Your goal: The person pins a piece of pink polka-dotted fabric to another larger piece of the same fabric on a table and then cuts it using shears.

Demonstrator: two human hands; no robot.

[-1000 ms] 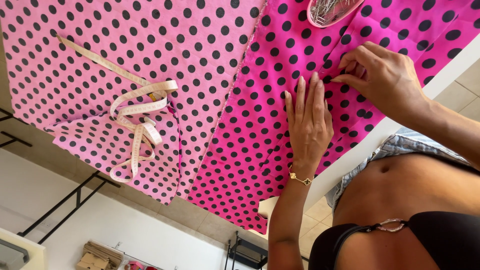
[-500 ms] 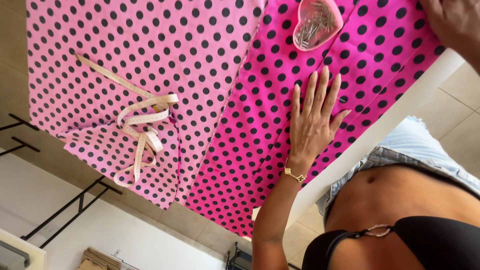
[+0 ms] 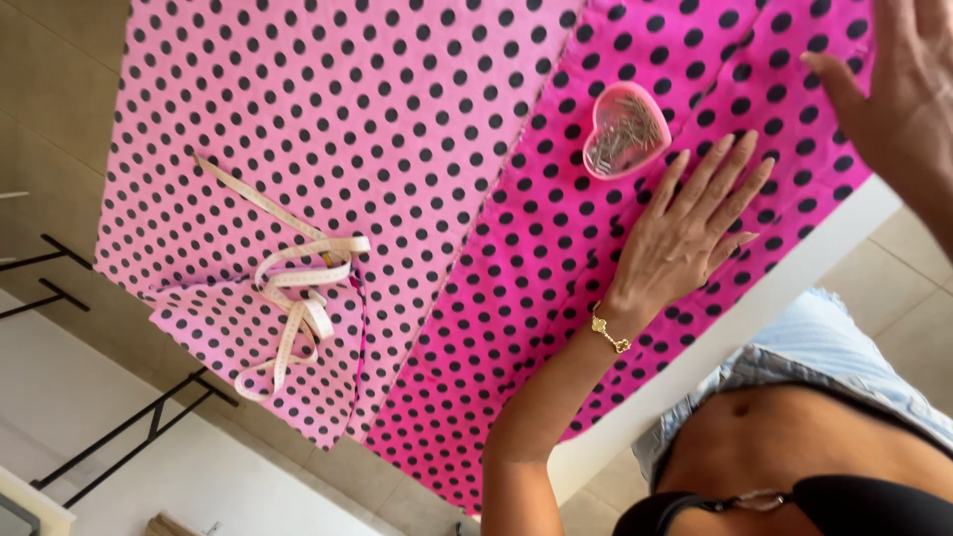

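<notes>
I pressed my left hand (image 3: 685,238) flat and open on the bright pink dotted cloth (image 3: 556,298) spread on the worktop (image 3: 695,367), just beside the heart-shaped pin box (image 3: 625,134), while my right hand (image 3: 898,99) hung open above, holding nothing, no pins out yet.

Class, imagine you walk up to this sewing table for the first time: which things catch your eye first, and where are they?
The pink fabric with black dots dominates, spread over the white table, paler at left and deeper pink at right. The left hand lies flat on the deeper half, just below a heart-shaped pink dish of pins. A cream tape measure curls on the paler half, and the right hand hangs open at the upper right.
</notes>
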